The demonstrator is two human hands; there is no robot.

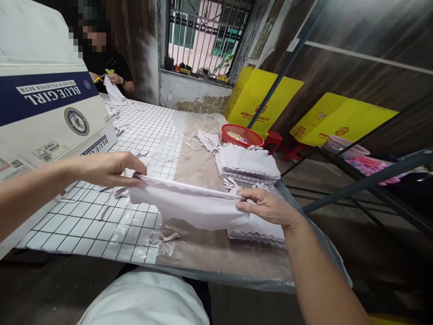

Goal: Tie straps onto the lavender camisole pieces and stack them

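A pale lilac fabric piece (192, 205) is stretched above the table, its upper edge pulled nearly straight and its lower edge hanging in a curve. My left hand (117, 169) pinches its left corner between thumb and fingers. At the other end, my right hand (262, 205) pinches the right corner. Just beneath my right hand lies a stack of wavy-edged fabric pieces (259, 232), partly covered by the hand and the held cloth. Farther back sits a taller stack of the same fabric (248, 162). Fabric scraps (171, 237) lie on the plastic-covered table (216, 264).
A large beer carton (43, 113) stands at the left. A red basket (242, 135) sits at the table's far right corner, near yellow boxes (267, 97). Across the table a person (108, 67) holds yellow-handled scissors and cloth. A metal frame (368, 183) stands at the right.
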